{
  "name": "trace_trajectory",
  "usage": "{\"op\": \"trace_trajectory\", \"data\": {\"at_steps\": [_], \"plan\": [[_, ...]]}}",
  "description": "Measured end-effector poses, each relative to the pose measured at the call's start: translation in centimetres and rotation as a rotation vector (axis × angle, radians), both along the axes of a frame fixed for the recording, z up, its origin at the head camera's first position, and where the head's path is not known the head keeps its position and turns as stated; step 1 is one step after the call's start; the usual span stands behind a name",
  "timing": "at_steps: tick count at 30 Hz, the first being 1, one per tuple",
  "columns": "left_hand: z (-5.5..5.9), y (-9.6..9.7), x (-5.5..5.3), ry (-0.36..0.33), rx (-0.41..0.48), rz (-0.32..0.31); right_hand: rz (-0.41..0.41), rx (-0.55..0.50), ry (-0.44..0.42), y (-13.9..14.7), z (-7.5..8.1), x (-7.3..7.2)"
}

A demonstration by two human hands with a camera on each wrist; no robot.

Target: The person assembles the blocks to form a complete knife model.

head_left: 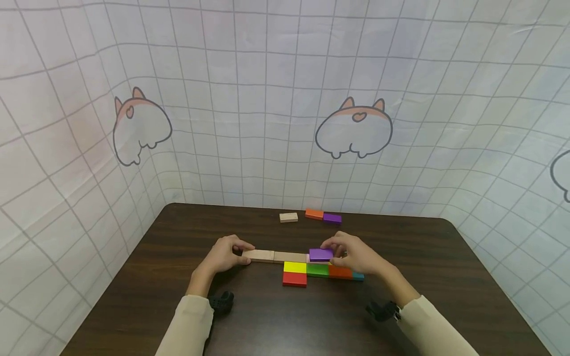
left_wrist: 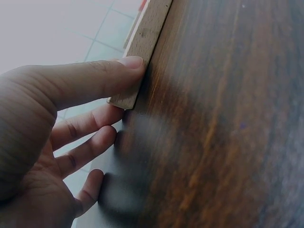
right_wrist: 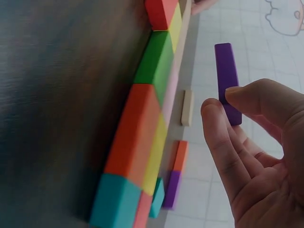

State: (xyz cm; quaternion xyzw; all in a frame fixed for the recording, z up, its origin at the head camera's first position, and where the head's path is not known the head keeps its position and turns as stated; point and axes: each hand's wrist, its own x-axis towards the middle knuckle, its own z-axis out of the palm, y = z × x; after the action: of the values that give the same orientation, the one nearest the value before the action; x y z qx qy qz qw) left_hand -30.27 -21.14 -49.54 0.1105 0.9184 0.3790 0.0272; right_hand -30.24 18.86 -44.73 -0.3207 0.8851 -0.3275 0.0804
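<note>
Thumb and fingers of my left hand pinch the outer end of a plain wooden block, which lies end to end with another plain block. My right hand holds a purple block between thumb and fingertips, raised over the right part of the row. In front of the plain blocks lie a yellow block, a red block, a green block, an orange block and a teal block, side by side. Pink and yellow blocks show behind them in the right wrist view.
Near the table's back edge lie a loose plain block, an orange block and a second purple block. A white gridded cloth hangs behind the dark wooden table. Black devices sit at both wrists.
</note>
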Motion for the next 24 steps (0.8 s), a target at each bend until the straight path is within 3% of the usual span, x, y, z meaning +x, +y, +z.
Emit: {"op": "trace_trajectory", "data": {"at_steps": [13,24], "plan": [[-0.1,0.0,-0.1,-0.002,-0.001,-0.009,0.022,-0.005,-0.030,2.2,-2.1,3.2],[-0.1,0.0,-0.2,0.004,0.000,-0.006,0.015,0.015,-0.055,1.3,-2.8,4.1]]}}
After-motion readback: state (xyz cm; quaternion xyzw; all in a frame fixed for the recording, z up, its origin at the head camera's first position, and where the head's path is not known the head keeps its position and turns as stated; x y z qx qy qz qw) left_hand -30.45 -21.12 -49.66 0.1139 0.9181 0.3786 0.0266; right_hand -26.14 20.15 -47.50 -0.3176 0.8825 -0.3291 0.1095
